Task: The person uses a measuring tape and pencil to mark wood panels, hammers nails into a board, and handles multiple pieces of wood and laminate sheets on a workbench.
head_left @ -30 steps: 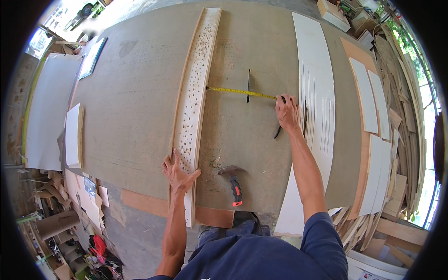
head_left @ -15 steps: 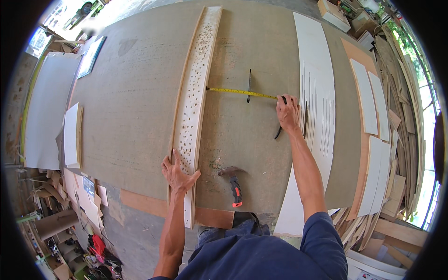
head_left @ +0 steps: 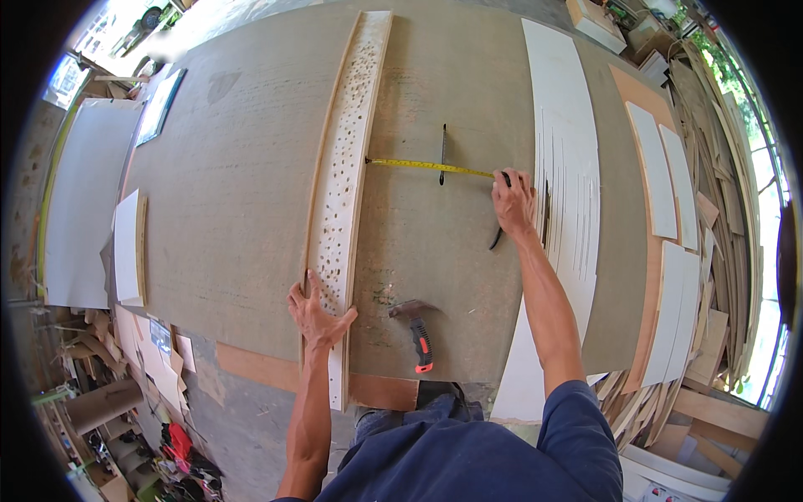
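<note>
Tape measure [head_left: 406, 165] sits in right hand [head_left: 513, 203], grip seemingly closed.

On my head feed, the left hand [head_left: 322, 322] spreads its grip across a long, narrow white board [head_left: 347, 134] dotted with brown spots, thumb at the right edge. My right hand [head_left: 514, 201] pinches the near end of a yellow measuring tape [head_left: 406, 165], stretched from that board's right edge over a slim dark tool [head_left: 444, 142]. Between my forearms, a claw hammer [head_left: 421, 335] with a black-and-red handle lies on the brown desk [head_left: 234, 184]; a slitted white panel [head_left: 569, 92] runs along the right
</note>
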